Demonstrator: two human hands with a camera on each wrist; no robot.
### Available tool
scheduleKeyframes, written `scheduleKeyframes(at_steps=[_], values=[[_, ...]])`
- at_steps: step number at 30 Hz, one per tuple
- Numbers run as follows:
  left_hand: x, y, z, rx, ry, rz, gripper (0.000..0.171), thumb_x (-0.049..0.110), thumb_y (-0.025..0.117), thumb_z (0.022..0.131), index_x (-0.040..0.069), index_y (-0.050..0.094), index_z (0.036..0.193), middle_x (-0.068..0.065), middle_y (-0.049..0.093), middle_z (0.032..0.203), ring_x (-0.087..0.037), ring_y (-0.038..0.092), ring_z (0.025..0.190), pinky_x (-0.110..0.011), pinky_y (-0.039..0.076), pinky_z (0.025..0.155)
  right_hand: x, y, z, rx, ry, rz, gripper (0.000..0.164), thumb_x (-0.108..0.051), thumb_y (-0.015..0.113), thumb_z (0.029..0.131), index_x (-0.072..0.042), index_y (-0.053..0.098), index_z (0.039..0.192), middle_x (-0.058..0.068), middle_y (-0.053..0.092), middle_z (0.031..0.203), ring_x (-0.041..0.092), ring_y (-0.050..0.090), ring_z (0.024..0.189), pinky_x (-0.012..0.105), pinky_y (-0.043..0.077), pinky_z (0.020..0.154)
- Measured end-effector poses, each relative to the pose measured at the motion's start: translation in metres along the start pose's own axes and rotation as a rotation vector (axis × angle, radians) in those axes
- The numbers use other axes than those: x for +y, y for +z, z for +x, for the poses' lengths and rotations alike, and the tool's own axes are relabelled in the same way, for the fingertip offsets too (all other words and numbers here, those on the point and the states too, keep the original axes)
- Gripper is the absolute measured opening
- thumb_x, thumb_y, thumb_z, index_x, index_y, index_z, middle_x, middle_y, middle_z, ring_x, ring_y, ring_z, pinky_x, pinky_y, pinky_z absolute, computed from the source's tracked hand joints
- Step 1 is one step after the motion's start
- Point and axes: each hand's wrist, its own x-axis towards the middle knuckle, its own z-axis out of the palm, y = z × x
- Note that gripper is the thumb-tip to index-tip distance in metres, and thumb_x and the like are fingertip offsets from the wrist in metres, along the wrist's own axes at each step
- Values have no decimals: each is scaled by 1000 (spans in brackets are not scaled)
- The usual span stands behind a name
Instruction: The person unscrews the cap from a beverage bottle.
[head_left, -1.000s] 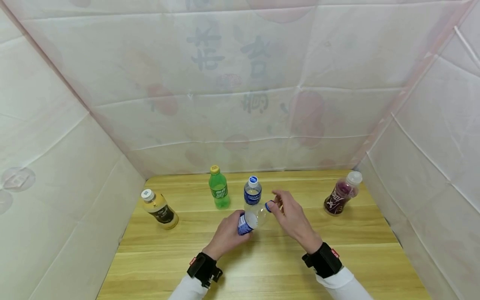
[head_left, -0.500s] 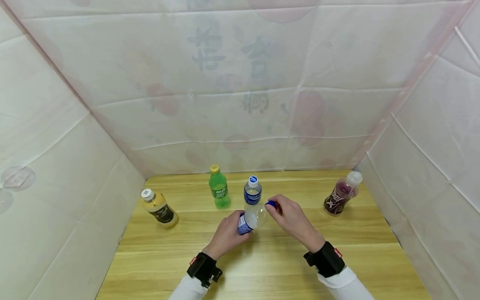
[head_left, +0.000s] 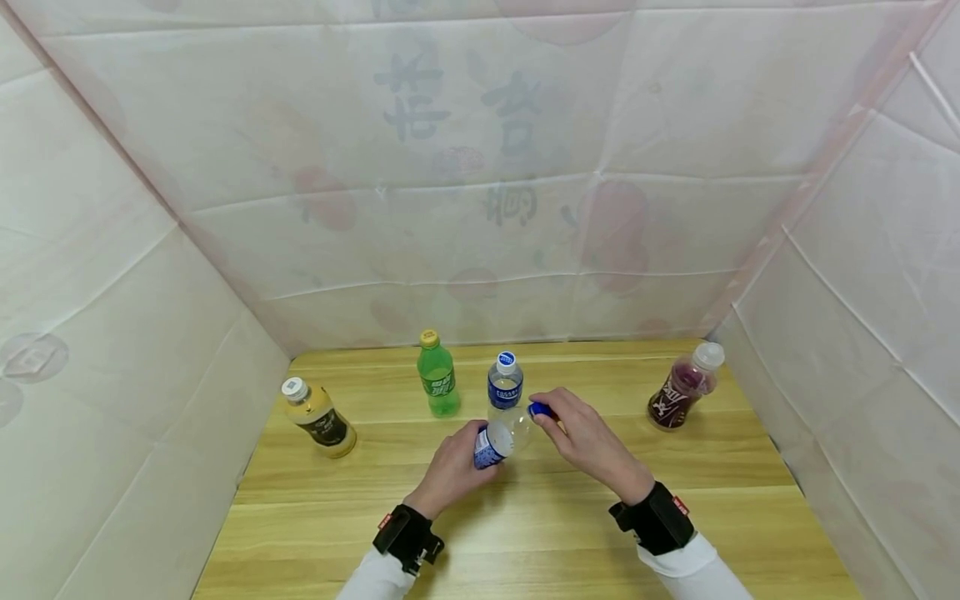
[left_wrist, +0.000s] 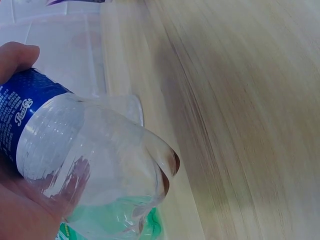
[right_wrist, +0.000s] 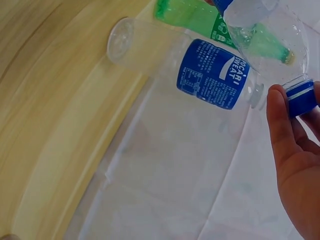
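Note:
My left hand [head_left: 453,467] grips a clear Pepsi bottle [left_wrist: 42,115] round its blue label. The bottle is tilted, its neck pointing up and to the right in the head view. At the neck, the thumb and fingers of my right hand [head_left: 588,437] pinch a blue bottle cap [right_wrist: 301,99]. In the right wrist view the cap sits at the bottle's mouth; whether it is still threaded on I cannot tell. Just behind the held bottle stands a Pocari Sweat bottle [head_left: 506,387] with a blue label and a white-and-blue cap.
A green bottle [head_left: 438,379] with a yellow cap stands left of the Pocari Sweat bottle. Farther left is a yellow drink bottle [head_left: 322,421], and at the right a purple drink bottle [head_left: 678,392]. Pale cloth walls [head_left: 480,250] enclose the wooden table [head_left: 525,542] on three sides.
The right hand's fingers, spread near the cap a second ago, have drawn together round it. Its wrist has shifted slightly right. The left hand and the Pepsi bottle have hardly moved.

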Motion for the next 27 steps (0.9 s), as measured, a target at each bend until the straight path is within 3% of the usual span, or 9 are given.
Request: scheduleKeyframes(at_steps=[14, 17, 22, 24, 27], values=[[-1, -2, 0, -11, 6, -20, 67, 19, 88, 81, 2, 54, 136, -16, 69, 123, -31, 68, 107, -49, 58, 92, 4, 1, -1, -10, -105, -5, 31, 0, 63, 102, -4, 59, 132, 3, 61, 118, 9, 59, 96, 28, 57, 76], [-1, -2, 1, -13, 8, -30, 67, 18, 88, 81, 2, 54, 137, -17, 68, 123, -32, 68, 108, -50, 58, 92, 2, 0, -2, -31, -36, 31, 41, -8, 62, 104, -2, 51, 143, 8, 61, 125, 14, 63, 101, 32, 59, 81], [2, -1, 2, -25, 3, -42, 68, 19, 88, 82, 2, 53, 137, -17, 68, 124, -32, 67, 109, -50, 57, 93, -3, 0, -3, -36, 205, 108, 68, -34, 59, 107, -5, 29, 161, 16, 52, 147, 24, 65, 108, 39, 59, 85], [3, -1, 2, -31, 2, -35, 68, 19, 88, 82, 2, 53, 138, -17, 68, 124, -32, 67, 110, -49, 57, 93, -3, 1, -3, -1, 262, 85, 67, -40, 56, 107, -5, 33, 159, 14, 55, 140, 21, 64, 104, 38, 58, 81], [3, 0, 2, -35, 3, -27, 68, 19, 88, 82, 2, 53, 138, -16, 67, 125, -31, 67, 110, -49, 57, 94, -3, 3, 0, 70, 279, 29, 52, -40, 58, 106, -3, 52, 143, 3, 63, 109, 12, 61, 87, 31, 54, 73]])
